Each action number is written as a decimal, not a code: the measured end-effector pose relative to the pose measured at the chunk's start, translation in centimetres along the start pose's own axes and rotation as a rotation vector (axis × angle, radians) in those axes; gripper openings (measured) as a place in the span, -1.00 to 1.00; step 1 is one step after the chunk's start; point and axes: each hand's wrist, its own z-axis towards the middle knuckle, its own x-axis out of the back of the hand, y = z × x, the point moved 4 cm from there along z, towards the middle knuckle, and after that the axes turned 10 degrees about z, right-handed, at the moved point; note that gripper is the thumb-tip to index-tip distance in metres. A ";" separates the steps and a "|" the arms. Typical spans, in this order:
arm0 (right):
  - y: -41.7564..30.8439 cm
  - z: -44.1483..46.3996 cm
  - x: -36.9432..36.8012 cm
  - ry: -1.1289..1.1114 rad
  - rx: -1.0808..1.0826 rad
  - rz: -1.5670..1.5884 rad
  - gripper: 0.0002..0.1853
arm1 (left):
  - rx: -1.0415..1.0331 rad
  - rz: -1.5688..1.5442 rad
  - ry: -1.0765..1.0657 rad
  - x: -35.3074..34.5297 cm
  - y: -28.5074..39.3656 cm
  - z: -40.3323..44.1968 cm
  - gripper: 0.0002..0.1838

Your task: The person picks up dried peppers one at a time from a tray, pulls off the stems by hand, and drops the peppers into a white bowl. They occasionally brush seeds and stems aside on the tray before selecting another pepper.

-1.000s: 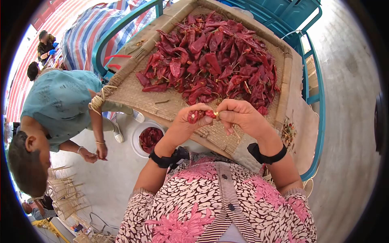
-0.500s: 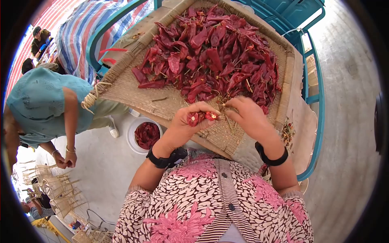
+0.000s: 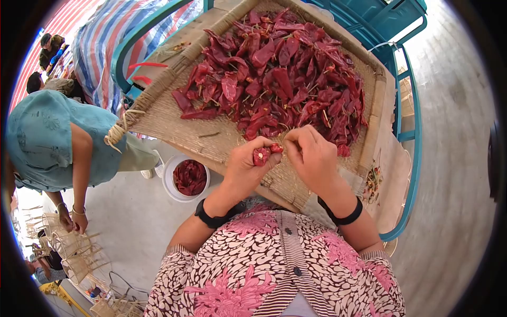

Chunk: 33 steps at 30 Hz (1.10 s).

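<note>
My left hand [image 3: 244, 168] is closed around a few dried red chili peppers [image 3: 261, 156], their cut-looking ends facing up beside the thumb. Close by on the right, my right hand [image 3: 316, 161] has thumb and forefinger pinched together near those ends. Whatever its fingertips hold, if anything, is too small to make out. Both hands are above the near edge of a woven tray [image 3: 163, 108], which bears a large heap of dried red chili peppers [image 3: 274, 74]. A thin loose stem [image 3: 209, 134] lies on the weave.
A white bucket [image 3: 168, 182] with red peppers stands on the floor to the left. Teal metal rails [image 3: 414, 158] run along the right. Discarded stems [image 3: 374, 178] lie on the board beside the tray. A person in a teal top [image 3: 68, 140] bends over at left, near woven baskets [image 3: 68, 240].
My right hand has moved slightly left, from over the tray toward the peppers in my left hand, and its fingers have drawn into a pinch. My left hand still grips the peppers.
</note>
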 end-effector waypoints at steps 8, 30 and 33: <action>8.7 3.1 -3.5 0.028 -0.405 0.035 -0.65 | 0.123 -0.397 0.134 1.0 -0.9 -1.0 -0.78; -1.2 0.6 -2.6 0.076 0.073 0.069 -0.84 | 0.081 -0.656 0.244 2.1 0.0 2.5 -0.69; -0.8 0.6 -1.8 0.034 -0.140 0.335 -0.85 | 0.038 -0.582 0.271 1.9 0.5 2.1 -0.68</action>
